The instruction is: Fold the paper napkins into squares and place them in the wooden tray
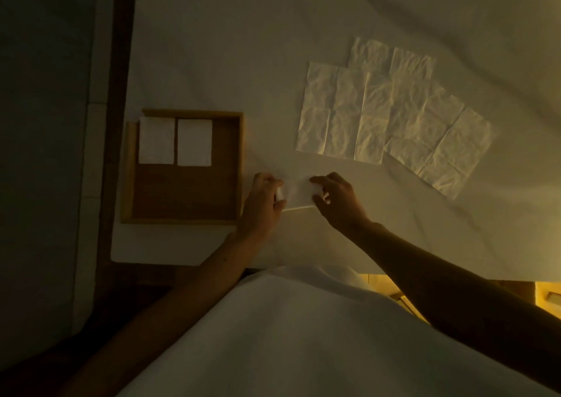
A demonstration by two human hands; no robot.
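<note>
both hands pinch one folded napkin (pixel 299 194) flat on the surface: left grip (pixel 263 201) holds its left edge, right grip (pixel 337 197) its right, just beside the wooden tray (pixel 239 166).

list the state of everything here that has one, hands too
tray: flat on the cloth, partly filled, near half bare
left napkin in tray: folded, lying flat
right napkin in tray: folded, lying flat
napkin in hands: partly folded, on the cloth
spread napkins: unfolded, creased, overlapping
left hand: pinching the napkin's left end
right hand: pinching its right end
</note>
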